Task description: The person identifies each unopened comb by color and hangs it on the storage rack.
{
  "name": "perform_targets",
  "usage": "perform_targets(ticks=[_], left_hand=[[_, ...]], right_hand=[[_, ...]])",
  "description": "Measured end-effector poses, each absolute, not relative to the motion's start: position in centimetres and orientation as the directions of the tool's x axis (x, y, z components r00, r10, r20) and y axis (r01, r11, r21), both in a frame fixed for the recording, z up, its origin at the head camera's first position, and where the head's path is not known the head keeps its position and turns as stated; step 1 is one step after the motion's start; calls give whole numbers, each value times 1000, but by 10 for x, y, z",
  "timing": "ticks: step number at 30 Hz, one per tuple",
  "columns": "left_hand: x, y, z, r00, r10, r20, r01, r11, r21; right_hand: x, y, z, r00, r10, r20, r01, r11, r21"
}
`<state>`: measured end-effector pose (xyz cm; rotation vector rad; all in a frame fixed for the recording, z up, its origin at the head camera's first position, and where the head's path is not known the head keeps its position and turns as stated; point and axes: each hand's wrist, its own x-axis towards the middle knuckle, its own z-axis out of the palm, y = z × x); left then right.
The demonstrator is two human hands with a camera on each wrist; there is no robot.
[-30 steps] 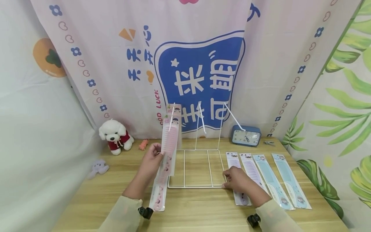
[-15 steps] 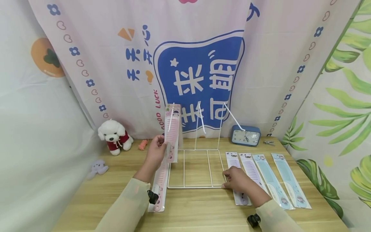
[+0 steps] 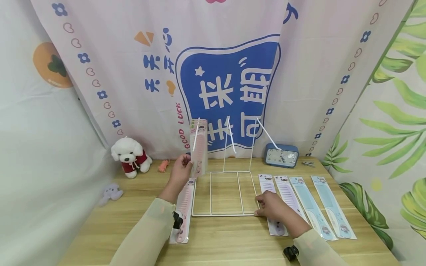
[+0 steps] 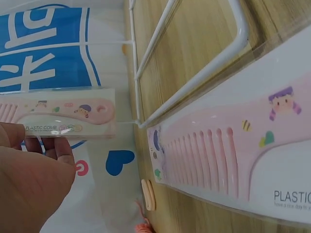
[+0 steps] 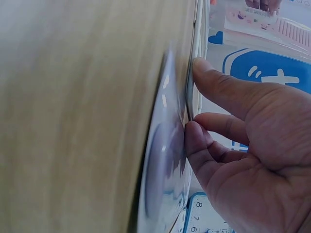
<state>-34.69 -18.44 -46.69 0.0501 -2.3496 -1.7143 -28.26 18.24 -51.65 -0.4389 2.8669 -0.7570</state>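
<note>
My left hand (image 3: 181, 170) pinches a packaged pink plastic comb (image 4: 73, 110) near its lower part, thumb in front and fingers behind. This comb hangs upright at the left hook of a white wire display rack (image 3: 226, 215), close against another pink pack whose edge shows behind it. My right hand (image 3: 273, 207) grips the front right corner of the rack's base between thumb and fingers. Another packaged pink comb (image 3: 183, 214) lies on the table along the rack's left side. The middle hook (image 3: 232, 136) and right hook (image 3: 269, 133) carry nothing.
Right of the rack lie two purple comb packs (image 3: 288, 194) and two light blue packs (image 3: 334, 207). A blue clock (image 3: 281, 155) and a small metal clip (image 3: 308, 164) stand behind. At left are a plush dog (image 3: 131, 157), an orange item (image 3: 163, 166) and a lilac toy (image 3: 111, 193).
My left hand has moved up and back, sliding the pink comb along the left hook towards the pack behind it. The right hand has stayed on the rack's corner.
</note>
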Motion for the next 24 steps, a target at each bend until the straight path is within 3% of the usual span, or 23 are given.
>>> perform_targets(ticks=[15, 20, 24], left_hand=[[-335, -197, -472, -977, -168, 132, 64, 360, 931], [-312, -210, -480, -986, -102, 131, 62, 505, 861], [-294, -218, -491, -997, -65, 49, -8, 681, 732]], right_hand=[[-282, 181, -516, -950, -303, -77, -223, 831, -510], [-281, 181, -515, -949, -304, -78, -225, 833, -506], [-282, 182, -516, -947, -310, -79, -229, 828, -511]])
